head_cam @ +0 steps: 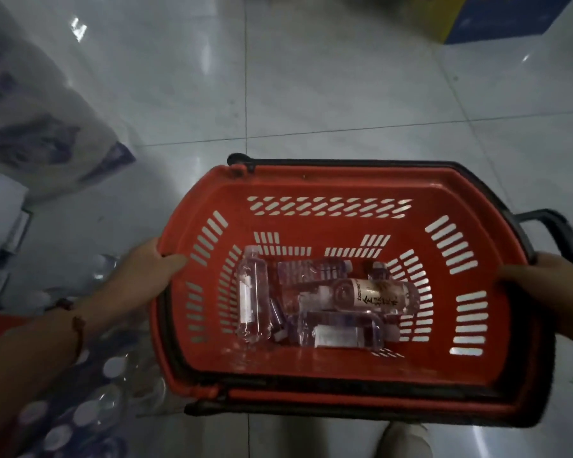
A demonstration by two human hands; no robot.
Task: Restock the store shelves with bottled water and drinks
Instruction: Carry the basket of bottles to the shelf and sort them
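Note:
A red plastic shopping basket with black handles hangs over the tiled floor, held at both ends. My left hand grips its left rim, thumb hooked inside the wall. My right hand grips the right rim beside the folded black handle. Several clear water bottles lie loose on the basket's bottom, one with a pale label lying across the others.
A wrapped pack of water bottles with white caps lies on the floor at lower left. Plastic-wrapped bundles are stacked at the left. A blue and yellow carton stands at the top right. My shoe shows below the basket.

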